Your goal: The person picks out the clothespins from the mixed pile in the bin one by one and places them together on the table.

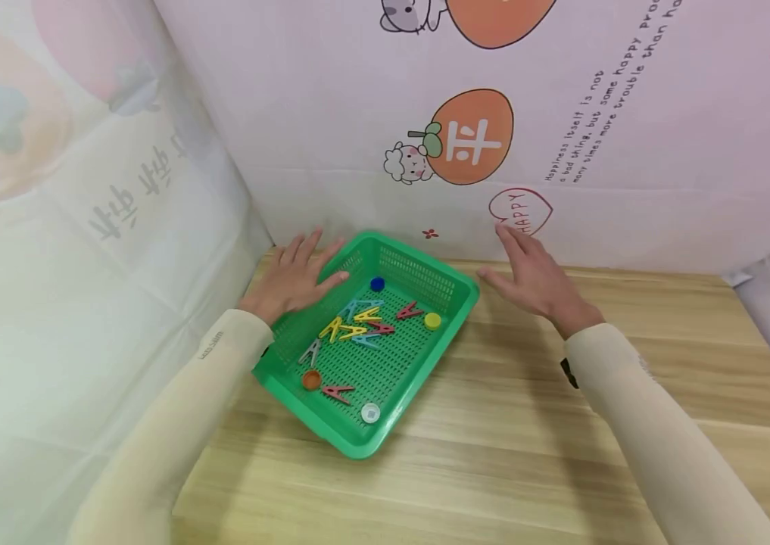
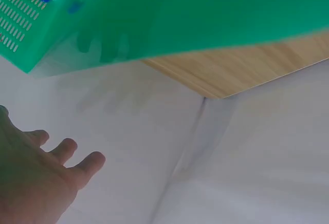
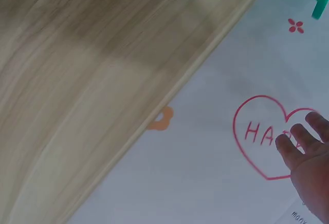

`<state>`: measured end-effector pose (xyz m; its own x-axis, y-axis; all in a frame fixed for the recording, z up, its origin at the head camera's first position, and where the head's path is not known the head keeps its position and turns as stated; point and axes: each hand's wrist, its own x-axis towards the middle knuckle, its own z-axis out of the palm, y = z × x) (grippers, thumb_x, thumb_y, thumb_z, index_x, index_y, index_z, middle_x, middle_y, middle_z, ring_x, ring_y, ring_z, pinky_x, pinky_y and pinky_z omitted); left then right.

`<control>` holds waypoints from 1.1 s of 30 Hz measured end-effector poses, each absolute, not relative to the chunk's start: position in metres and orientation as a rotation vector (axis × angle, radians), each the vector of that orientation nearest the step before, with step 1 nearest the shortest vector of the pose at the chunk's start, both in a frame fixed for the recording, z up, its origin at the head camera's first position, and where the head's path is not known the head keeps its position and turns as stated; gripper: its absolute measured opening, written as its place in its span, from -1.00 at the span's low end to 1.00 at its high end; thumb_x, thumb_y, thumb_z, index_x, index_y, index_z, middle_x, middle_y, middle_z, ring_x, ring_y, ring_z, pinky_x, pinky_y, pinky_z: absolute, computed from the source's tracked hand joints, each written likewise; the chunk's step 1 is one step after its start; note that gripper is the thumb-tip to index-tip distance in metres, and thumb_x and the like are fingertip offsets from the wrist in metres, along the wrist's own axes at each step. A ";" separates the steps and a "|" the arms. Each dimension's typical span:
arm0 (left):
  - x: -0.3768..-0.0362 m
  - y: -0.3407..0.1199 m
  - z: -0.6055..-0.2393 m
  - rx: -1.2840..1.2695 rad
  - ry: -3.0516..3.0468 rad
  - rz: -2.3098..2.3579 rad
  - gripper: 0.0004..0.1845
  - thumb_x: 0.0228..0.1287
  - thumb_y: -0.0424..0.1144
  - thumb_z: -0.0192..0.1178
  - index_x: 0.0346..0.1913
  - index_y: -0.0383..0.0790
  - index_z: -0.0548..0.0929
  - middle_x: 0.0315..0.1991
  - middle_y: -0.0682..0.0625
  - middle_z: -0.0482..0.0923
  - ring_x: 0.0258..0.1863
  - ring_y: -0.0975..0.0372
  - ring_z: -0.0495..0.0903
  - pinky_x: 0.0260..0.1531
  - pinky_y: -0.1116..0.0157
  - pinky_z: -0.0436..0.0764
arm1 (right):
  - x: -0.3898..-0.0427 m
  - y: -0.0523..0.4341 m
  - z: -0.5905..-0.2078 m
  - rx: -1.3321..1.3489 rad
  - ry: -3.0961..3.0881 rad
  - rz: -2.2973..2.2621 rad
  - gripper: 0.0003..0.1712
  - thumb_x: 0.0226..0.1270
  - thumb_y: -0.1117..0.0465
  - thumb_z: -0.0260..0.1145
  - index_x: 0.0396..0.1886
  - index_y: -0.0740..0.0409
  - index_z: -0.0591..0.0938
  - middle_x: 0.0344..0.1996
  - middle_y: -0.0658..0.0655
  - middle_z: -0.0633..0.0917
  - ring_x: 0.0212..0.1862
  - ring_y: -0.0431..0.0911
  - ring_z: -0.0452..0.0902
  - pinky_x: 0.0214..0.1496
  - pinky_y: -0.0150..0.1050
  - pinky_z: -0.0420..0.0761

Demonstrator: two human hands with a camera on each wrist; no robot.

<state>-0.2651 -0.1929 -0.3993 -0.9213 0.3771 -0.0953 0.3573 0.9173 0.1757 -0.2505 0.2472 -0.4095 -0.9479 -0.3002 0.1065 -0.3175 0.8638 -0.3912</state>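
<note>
So the clothespins and bottle caps already sat in the green plastic basket on the wood table. Left hand hung at its 10 o'clock, fingers spread; right hand at 2, fingers slightly parted. Both empty. Couldn't tell what was left.

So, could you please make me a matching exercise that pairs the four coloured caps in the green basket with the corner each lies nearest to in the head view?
Caps:
1. Blue cap
2. Yellow cap
3. Orange cap
4. White cap

Nearest corner of the green basket, as the head view shows it:
A. The left corner
B. The bottom corner, closest to the viewer
C. The top corner, closest to the back wall
D. The right corner

Right pairs: 1-C, 2-D, 3-A, 4-B.
</note>
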 end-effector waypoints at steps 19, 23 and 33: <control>-0.221 -0.225 -0.403 0.680 2.938 0.280 -0.19 0.72 0.32 -0.10 0.82 0.17 -0.05 0.83 -0.20 -0.27 0.76 -0.30 -0.11 0.64 -0.45 0.03 | -0.245 0.197 -0.400 0.713 -3.008 0.581 0.04 0.61 -0.22 0.32 0.80 0.14 0.11 0.67 0.39 0.29 0.67 0.34 0.20 0.64 0.40 0.33; -0.212 -0.235 -0.410 0.699 2.935 0.275 -0.19 0.71 0.33 -0.10 0.82 0.18 -0.04 0.83 -0.21 -0.23 0.76 -0.29 -0.10 0.64 -0.43 0.05 | -0.243 0.187 -0.397 0.775 -2.995 0.577 0.04 0.58 -0.22 0.36 0.78 0.16 0.15 0.65 0.38 0.33 0.66 0.32 0.24 0.63 0.36 0.36; -0.192 -0.250 -0.420 0.774 2.945 0.219 -0.16 0.68 0.30 0.02 0.81 0.19 0.00 0.83 -0.16 -0.20 0.76 -0.27 -0.04 0.61 -0.42 0.15 | -0.243 0.169 -0.392 0.902 -2.943 0.542 -0.02 0.54 -0.19 0.41 0.72 0.20 0.29 0.59 0.37 0.42 0.60 0.31 0.34 0.61 0.34 0.42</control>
<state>-0.1917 -0.2497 -0.4196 -0.8678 0.4944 -0.0497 0.4816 0.8615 0.1606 -0.2431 0.1686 -0.3923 -0.8335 -0.5404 0.1155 -0.5460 0.7734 -0.3220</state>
